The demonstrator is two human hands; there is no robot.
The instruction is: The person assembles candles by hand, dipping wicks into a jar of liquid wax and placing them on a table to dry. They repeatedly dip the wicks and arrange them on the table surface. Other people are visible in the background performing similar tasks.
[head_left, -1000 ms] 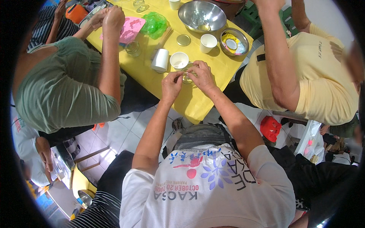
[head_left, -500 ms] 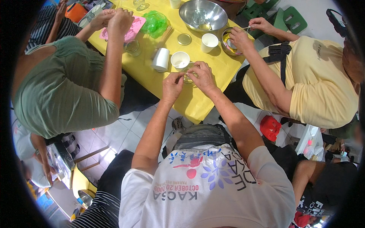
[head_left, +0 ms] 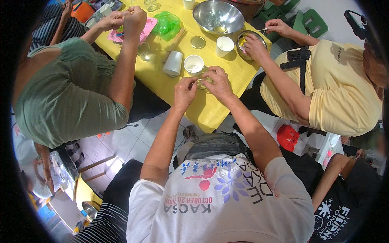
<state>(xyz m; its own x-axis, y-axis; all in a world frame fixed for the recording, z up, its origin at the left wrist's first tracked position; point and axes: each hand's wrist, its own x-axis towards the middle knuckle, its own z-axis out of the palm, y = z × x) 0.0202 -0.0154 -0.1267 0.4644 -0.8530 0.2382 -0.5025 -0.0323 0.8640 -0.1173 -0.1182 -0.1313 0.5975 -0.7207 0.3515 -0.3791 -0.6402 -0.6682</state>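
Observation:
My left hand (head_left: 185, 92) is closed in a pinch on one end of a thin pale strand (head_left: 201, 79). The fingertips of my right hand (head_left: 219, 84) pinch the same strand a little to the right. Both hands are just above a small clear glass jar (head_left: 204, 86) near the table's corner, partly hidden by my fingers. Beyond them stands a white paper cup (head_left: 193, 64) with something pale and thin inside. Another white cup (head_left: 173, 63) lies on its side to the left.
On the yellow-covered table (head_left: 210, 109) are an upright white cup (head_left: 224, 46), a round metal lid (head_left: 197, 42), a large steel bowl (head_left: 219, 16), wooden sticks (head_left: 175, 44) and a green plastic bag (head_left: 167, 25). Co-workers' hands work at a pink mould (head_left: 149, 28) and a smaller bowl (head_left: 265, 40).
My hands stay over the jar, with the strand now showing more clearly between my fingertips. At right, a co-worker's hand has moved lower into the small bowl.

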